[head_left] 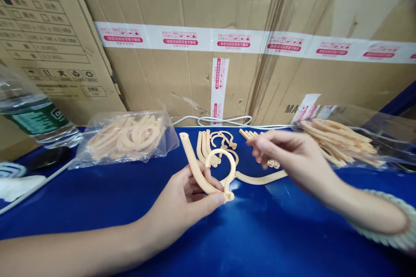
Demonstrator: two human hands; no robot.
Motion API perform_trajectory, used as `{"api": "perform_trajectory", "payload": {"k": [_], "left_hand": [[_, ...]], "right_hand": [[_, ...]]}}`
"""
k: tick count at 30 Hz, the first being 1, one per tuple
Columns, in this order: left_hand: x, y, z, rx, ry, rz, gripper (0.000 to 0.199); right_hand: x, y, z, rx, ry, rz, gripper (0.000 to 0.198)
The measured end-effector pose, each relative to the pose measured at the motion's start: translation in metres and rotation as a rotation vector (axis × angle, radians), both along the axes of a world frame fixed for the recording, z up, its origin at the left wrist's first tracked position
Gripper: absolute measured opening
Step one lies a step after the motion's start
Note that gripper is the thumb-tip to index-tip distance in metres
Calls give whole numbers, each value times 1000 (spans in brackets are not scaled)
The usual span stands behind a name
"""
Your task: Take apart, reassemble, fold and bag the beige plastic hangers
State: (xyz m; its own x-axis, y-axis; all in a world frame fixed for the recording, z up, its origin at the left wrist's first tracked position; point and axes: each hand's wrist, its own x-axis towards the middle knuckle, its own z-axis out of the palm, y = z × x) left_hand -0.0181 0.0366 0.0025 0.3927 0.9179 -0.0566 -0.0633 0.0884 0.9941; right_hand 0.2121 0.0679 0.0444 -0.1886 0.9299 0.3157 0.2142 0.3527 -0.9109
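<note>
My left hand (191, 199) is closed on a beige curved plastic strip (195, 164), its thumb pressing near the lower end. A beige hook-shaped piece (232, 169) meets the strip at that end; whether the two are fastened I cannot tell. To the right, my right hand (279, 147) hovers with curled fingers beside a row of thin beige pieces (248, 134). Anything between those fingertips is hidden. Behind my left hand lie several more curved strips (203, 143) and loose hooks (224, 138). Another long curved strip (260, 178) rests on the blue table below my right hand.
A clear bag of beige parts (130, 136) lies left, another bag of strips (341, 140) right. A water bottle (39, 114) stands at the left edge near a black round object (52, 158). A white cable (224, 118) runs before the large cardboard box (182, 78).
</note>
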Motion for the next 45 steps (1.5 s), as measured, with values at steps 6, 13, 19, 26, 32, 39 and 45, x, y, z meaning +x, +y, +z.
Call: {"api": "perform_trajectory", "payload": {"k": [6, 13, 19, 26, 32, 39, 45], "left_hand": [[1, 1, 1, 18, 20, 5, 25], [3, 1, 1, -2, 11, 28, 29], [3, 1, 2, 0, 16, 40, 31], [3, 0, 2, 20, 24, 42, 28], [3, 1, 1, 32, 20, 40, 25], [2, 1, 2, 108, 26, 23, 22], [2, 1, 5, 145, 90, 29, 20]], "right_hand": [[43, 40, 25, 423, -794, 241, 11], [41, 44, 7, 322, -843, 378, 25], [40, 47, 12, 255, -607, 213, 12], [15, 19, 19, -22, 21, 42, 25], [2, 1, 5, -168, 261, 4, 22], [-8, -7, -19, -497, 445, 98, 56], [-16, -22, -24, -667, 505, 264, 28]]}}
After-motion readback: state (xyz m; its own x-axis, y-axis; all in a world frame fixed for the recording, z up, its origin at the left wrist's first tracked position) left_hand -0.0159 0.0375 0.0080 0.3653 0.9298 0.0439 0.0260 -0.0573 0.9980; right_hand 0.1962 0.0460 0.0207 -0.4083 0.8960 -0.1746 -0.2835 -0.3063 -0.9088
